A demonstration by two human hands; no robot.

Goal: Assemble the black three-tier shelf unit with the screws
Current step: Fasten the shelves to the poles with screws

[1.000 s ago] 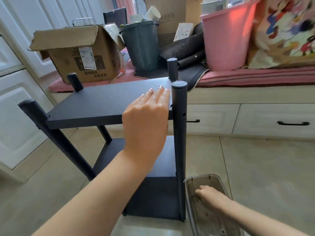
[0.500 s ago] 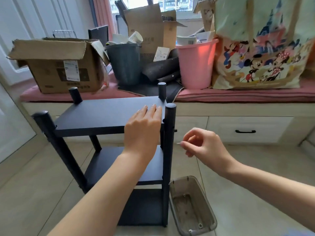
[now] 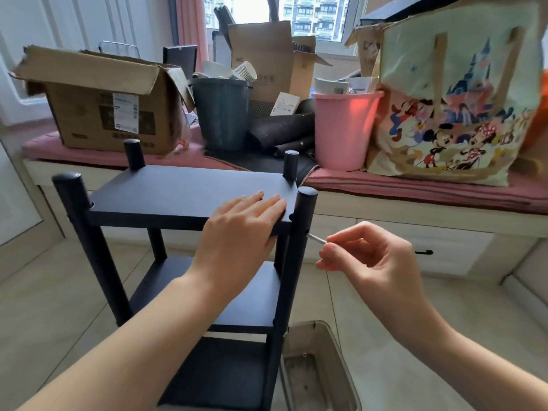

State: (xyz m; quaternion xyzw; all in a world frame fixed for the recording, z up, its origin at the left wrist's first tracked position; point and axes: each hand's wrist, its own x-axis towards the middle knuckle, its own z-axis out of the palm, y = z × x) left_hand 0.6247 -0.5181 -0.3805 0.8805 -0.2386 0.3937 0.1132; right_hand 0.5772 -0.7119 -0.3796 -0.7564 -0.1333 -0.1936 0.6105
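The black three-tier shelf unit (image 3: 166,194) stands upright on the tiled floor, with four round posts. My left hand (image 3: 237,235) lies flat on the near right corner of the top shelf, fingers apart, pressing down. My right hand (image 3: 367,256) pinches a thin silver screw (image 3: 316,239) between thumb and forefinger. The screw's tip sits at a hole in the near right post (image 3: 299,232), just below the top shelf.
A clear plastic tray (image 3: 326,378) with a few screws lies on the floor right of the shelf's base. Behind, a window bench carries a cardboard box (image 3: 98,105), a grey bin (image 3: 222,114), a pink bucket (image 3: 341,129) and a cartoon tote bag (image 3: 453,99).
My right hand came up out of the tray with a screw and moved left to the near right post. My left hand stayed on the top shelf.
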